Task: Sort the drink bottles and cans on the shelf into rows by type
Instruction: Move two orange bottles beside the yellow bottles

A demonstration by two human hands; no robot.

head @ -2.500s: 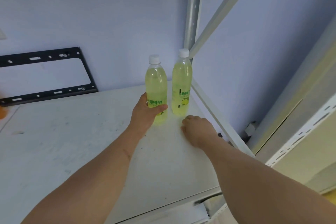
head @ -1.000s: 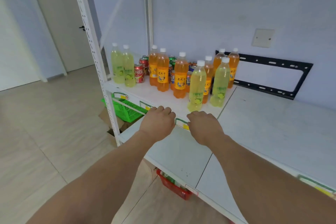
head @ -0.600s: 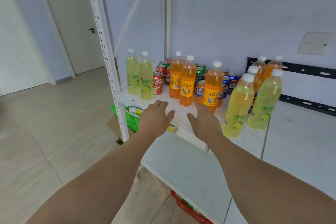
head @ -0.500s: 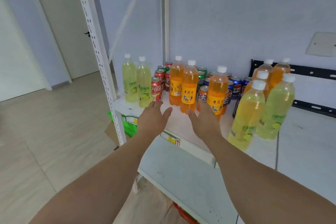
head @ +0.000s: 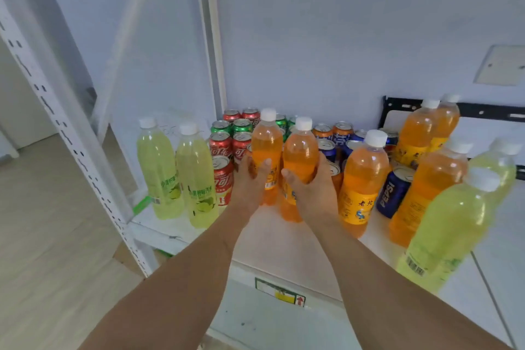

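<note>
Beside the PEPSI can (head: 389, 196), your left hand (head: 250, 183) wrapped around one orange bottle (head: 266, 148), your right hand (head: 314, 190) around another orange bottle (head: 300, 155), forearms outstretched.

White shelf (head: 284, 239) w/ lots of drinks standing on it. On the left: 2 yellow-green bottles (head: 176, 170), side by side, white caps. Behind them, red cans (head: 224, 179) & green cans (head: 241, 125), packed close. In the middle: 2 orange bottles (head: 284, 148) next to each other, each w/ a hand round it. Behind those, orange cans (head: 332, 129) & blue cans (head: 393, 190); one says PEPSI. Right of the middle: another orange bottle (head: 362, 179), then 3 more orange bottles (head: 426, 159) further right. At the far right, near the front edge: 2 more yellow-green bottles (head: 454, 221), blurry. All bottles stand upright.
</note>
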